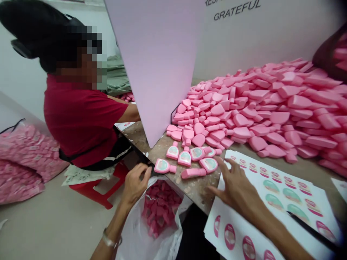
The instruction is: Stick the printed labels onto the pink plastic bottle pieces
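Note:
My left hand (137, 183) hovers above the rim of a white plastic bag (130, 234), fingers loosely curled with a gap inside the thumb; I see nothing in it. Just right of it, a labelled pink toy bottle (162, 166) lies at the table's edge. Several more labelled bottles (184, 157) are grouped behind. A bottle on its side (193, 173) lies between my hands. My right hand (235, 180) is spread open and holds nothing, over the edge of white sticker sheets (271, 220) printed with pink and green labels. Pink pieces (161, 209) fill part of the bag.
A large heap of unlabelled pink bottles (257, 104) covers the table's back and right. A pale divider panel (159, 65) stands at the left. Beyond it a co-worker in a red shirt (81, 119) sits on a red stool (100, 191). Filled clear bags (29, 155) stand on the floor.

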Demonstrator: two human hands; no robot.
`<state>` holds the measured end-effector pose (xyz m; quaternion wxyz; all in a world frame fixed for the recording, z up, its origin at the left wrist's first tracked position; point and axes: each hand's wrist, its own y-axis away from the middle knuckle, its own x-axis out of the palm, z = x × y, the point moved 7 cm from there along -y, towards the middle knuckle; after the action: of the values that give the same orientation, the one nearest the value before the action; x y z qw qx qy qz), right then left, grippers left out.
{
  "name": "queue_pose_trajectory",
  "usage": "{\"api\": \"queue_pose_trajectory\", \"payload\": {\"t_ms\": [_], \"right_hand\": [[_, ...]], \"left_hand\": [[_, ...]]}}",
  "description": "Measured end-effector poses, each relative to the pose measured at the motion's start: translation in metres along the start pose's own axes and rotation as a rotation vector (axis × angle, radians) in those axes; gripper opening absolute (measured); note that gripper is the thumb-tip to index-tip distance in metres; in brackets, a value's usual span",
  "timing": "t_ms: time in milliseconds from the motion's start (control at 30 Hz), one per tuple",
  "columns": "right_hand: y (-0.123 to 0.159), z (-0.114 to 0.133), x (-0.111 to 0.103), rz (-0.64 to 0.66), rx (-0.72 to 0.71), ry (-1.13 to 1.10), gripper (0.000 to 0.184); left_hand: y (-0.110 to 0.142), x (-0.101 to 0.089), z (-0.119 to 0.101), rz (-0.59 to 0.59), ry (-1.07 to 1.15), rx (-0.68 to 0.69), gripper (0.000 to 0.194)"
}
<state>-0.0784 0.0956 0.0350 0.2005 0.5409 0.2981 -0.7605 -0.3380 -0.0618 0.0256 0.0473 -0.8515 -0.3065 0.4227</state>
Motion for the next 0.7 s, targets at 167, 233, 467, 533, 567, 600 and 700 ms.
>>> {"api": "queue_pose_trajectory", "payload": {"t_ms": [167, 233, 467, 533, 567, 600, 700], "right_hand": [[-0.064, -0.046, 0.031, 0.336, -0.003, -0.055, 0.113], [-0.07, -0.037, 0.043, 0.377, -0.013, -0.106, 0.116], [-0.029, 0.041, 0.054, 0.299, -0.086, -0.153, 0.1], [-0.011, 0.068, 0.056, 0.244, -0.1, -0.123, 0.094], [-0.003, 0.081, 0.058, 0.209, -0.107, -0.109, 0.091], [0.004, 0.093, 0.059, 0.175, -0.117, -0.099, 0.089], [0.027, 0.13, 0.065, 0.103, -0.179, -0.103, 0.078]], "left_hand": [[-0.091, 0.068, -0.025, 0.114, 0.187, 0.185, 0.038], [-0.102, 0.087, -0.03, 0.176, 0.241, 0.212, 0.039], [-0.038, 0.061, -0.025, 0.217, 0.311, 0.113, 0.039], [-0.008, 0.049, -0.018, 0.181, 0.308, 0.046, 0.041], [0.007, 0.044, -0.013, 0.155, 0.302, 0.006, 0.044], [0.022, 0.04, -0.008, 0.13, 0.291, -0.033, 0.046], [0.064, 0.033, 0.011, 0.105, 0.235, -0.122, 0.041]]}}
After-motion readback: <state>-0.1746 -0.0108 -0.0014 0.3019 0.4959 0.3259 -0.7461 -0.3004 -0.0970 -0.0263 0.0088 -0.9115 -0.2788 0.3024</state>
